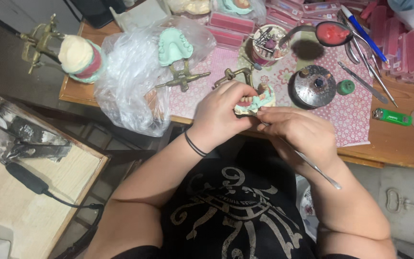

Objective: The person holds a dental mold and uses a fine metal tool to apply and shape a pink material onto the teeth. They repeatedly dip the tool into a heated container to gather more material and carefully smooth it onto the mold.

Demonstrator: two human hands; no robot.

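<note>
Your right hand [299, 129] pinches a thin metal tool [312, 165], its fingers closed on the stiff, slippery shaft. Your left hand [219, 112] wraps the dental model [257, 100] at the counter [398, 144] edge; it looks brittle, so grip the base, not the teeth. Beyond sits a round metal burner [312, 86].

Landmark: the pink cloth [346, 115], patterned with small white dots. At its near edge, the dental model [257, 100] is mint green with pink gums. On the cloth, the round burner [312, 86] is dark metallic grey. Right of the cloth, the lighter [392, 116] is bright green. Left of it, the plastic bag [130, 76] is translucent white.
</note>
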